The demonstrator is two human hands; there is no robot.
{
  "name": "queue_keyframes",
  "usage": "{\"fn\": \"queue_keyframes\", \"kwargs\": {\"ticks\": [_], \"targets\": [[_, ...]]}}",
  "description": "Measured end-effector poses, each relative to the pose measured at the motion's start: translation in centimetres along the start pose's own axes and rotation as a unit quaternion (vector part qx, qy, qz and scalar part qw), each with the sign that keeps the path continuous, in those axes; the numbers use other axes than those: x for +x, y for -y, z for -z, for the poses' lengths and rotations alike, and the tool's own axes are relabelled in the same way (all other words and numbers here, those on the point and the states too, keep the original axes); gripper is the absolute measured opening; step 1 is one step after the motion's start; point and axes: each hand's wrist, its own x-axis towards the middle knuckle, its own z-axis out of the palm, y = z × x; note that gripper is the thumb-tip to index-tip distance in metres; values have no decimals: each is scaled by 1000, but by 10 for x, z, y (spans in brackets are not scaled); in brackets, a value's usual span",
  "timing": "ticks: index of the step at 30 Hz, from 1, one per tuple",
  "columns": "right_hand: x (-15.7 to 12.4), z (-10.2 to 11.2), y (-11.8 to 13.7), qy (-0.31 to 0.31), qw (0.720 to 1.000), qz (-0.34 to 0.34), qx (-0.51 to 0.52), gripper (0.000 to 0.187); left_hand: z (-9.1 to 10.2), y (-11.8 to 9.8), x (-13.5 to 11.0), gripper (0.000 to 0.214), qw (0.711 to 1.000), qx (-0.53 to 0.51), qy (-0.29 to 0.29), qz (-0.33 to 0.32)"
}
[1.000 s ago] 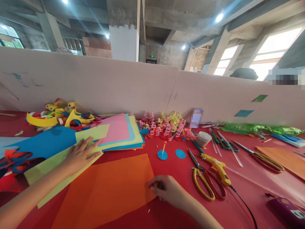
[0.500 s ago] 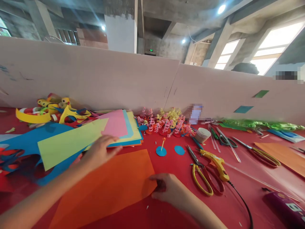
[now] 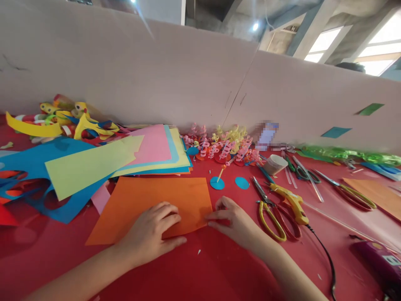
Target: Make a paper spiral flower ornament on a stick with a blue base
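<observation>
A sheet of orange paper (image 3: 125,209) lies on the red table in front of me. My left hand (image 3: 152,230) rests on its near part, fingers stretched out and thumb apart. At the sheet's near right corner, my right hand (image 3: 234,219) pinches the edge between thumb and fingers. Just beyond that hand are a blue paper disc with a small upright stick (image 3: 220,173) and a plain blue disc (image 3: 242,183). Coloured sheets (image 3: 153,144) are stacked behind the orange one, with a light green strip (image 3: 90,165) lying across their left side.
To the right lie scissors (image 3: 272,213), a yellow glue gun (image 3: 293,202) with a black cord, and a paper cup (image 3: 275,164). Curled paper pieces (image 3: 225,146) stand along the white partition (image 3: 140,75). Cut blue paper (image 3: 62,209) is at left, a purple object (image 3: 376,259) at right.
My left hand has come down from beside the stack onto the orange sheet. The sheet now lies flatter and squarer to me. My right hand keeps its corner. The view has tilted down.
</observation>
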Motion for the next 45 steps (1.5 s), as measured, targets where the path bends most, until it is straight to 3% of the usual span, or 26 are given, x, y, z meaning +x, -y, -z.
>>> {"fn": "queue_keyframes", "kwargs": {"ticks": [4,8,12,17,21,29,34,40,45], "targets": [[0,0,0,16,998,62,-10,14,-1,-8,-1,17,999,-25,17,-32],[1,3,2,49,997,65,15,9,-1,-12,0,19,998,-49,10,-32],[1,6,3,43,997,55,36,9,1,-13,1,20,997,-79,13,-17],[-1,8,6,32,998,11,56,8,0,-9,-3,15,991,-119,-8,66],[0,8,7,35,995,-62,65,8,-1,-5,-6,16,984,-118,10,135],[3,6,12,28,987,-153,50,11,-4,-7,-8,25,997,49,-22,57],[4,3,14,15,987,-156,26,12,-3,-5,-6,26,998,9,-10,61],[4,-1,10,14,989,-147,32,12,4,-5,0,26,998,-57,29,20],[4,-1,10,20,988,-151,33,11,10,-6,1,27,990,-112,64,56]]}}
